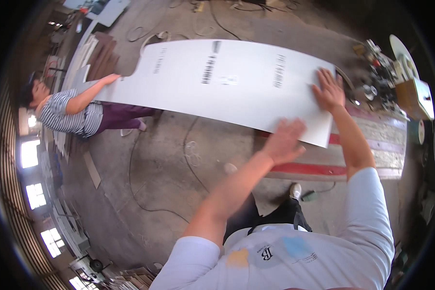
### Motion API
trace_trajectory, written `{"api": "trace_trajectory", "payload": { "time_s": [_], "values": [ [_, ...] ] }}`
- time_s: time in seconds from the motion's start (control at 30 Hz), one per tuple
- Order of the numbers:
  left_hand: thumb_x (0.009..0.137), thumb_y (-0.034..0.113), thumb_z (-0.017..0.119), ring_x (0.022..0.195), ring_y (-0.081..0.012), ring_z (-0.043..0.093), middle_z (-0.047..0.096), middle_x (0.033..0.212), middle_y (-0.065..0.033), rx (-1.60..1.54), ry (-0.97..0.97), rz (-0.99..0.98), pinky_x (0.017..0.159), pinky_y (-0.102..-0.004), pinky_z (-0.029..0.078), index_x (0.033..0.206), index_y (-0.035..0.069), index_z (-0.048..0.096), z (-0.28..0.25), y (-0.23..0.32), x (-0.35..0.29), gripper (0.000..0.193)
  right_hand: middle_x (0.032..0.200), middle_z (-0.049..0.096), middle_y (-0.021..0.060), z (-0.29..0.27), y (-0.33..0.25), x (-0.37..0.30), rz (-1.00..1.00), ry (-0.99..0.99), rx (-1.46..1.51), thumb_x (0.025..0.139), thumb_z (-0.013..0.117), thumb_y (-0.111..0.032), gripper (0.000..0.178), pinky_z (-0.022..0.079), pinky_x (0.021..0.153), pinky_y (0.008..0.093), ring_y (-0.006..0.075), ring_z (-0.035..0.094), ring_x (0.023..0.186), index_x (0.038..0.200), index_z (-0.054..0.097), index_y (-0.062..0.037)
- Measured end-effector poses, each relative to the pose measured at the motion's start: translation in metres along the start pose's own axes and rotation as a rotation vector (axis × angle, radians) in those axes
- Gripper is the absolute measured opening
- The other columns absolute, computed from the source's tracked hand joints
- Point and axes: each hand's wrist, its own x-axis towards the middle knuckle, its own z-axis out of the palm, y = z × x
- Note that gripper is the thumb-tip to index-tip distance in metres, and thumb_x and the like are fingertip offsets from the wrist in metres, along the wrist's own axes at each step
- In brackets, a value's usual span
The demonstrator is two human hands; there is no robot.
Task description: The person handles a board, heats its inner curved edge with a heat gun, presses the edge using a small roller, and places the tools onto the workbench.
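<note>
A long white sheet panel (188, 92) with dark printed marks spans the view, and its right end lies over a low bench. My right hand (330, 91) rests flat near the panel's right edge, fingers spread. Close to the near right corner is my left hand (286, 141), blurred by motion, its fingers stretched out over the panel; whether it touches the surface I cannot tell. At the left end, another person (72, 112) in a striped top has a hand (110, 79) on the panel's edge.
The bench (377, 140) has red and grey strips along it. Metal parts (369, 89) and a wooden box (415, 99) stand at right. Cables (133, 179) trail across the concrete floor, and a green tool (309, 195) lies near my foot. Stacked boards (101, 55) are at far left.
</note>
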Motion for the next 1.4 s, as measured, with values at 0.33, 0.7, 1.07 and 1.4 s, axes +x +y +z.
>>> {"api": "trace_trajectory", "payload": {
  "time_s": [0.33,0.7,1.07,1.4],
  "values": [
    [0.102,0.033,0.05,0.12,-0.0361,0.064,0.066,0.131,-0.0214,-0.663,-0.369,-0.895,0.102,-0.0456,0.049,0.136,0.005,0.062,-0.1,-0.09,-0.429,0.045,0.162,0.042,0.005,0.015,-0.099,-0.029,0.472,-0.023,-0.082,0.107,0.038,-0.043,0.054,0.026,0.122,0.0559,0.0271,0.036,0.151,0.154,0.043,-0.0153],
    [0.097,0.036,0.061,0.115,-0.033,0.067,0.072,0.123,-0.017,-0.24,0.161,-1.326,0.099,-0.0418,0.05,0.127,0.007,0.07,-0.186,-0.273,-0.585,0.043,0.127,0.068,0.0115,-0.07,-0.395,0.02,0.06,0.157,0.708,0.093,0.071,-0.027,0.042,0.05,0.101,0.0419,0.0317,0.063,0.121,0.131,0.064,-0.0114],
    [0.107,0.037,0.053,0.107,-0.0195,0.069,0.07,0.127,-0.0107,-1.108,0.489,-1.264,0.091,-0.035,0.054,0.136,0.004,0.059,-0.34,-0.483,-0.46,0.044,0.13,0.068,0.0162,-0.149,-0.768,0.26,-0.66,-0.306,0.79,0.089,0.073,-0.048,0.06,0.049,0.105,0.0432,0.0353,0.061,0.124,0.133,0.064,-0.0086],
    [0.106,0.038,0.042,0.121,-0.0269,0.057,0.061,0.13,-0.0105,-2.064,1.132,-0.986,0.106,-0.0462,0.046,0.134,0.009,0.058,-0.45,-0.737,-0.499,0.043,0.09,0.07,0.0089,-0.083,-0.908,0.349,-0.511,-1.187,0.713,0.078,0.077,-0.063,0.065,0.049,0.071,0.0371,0.0217,0.064,0.08,0.11,0.079,-0.0059]
  ]
}}
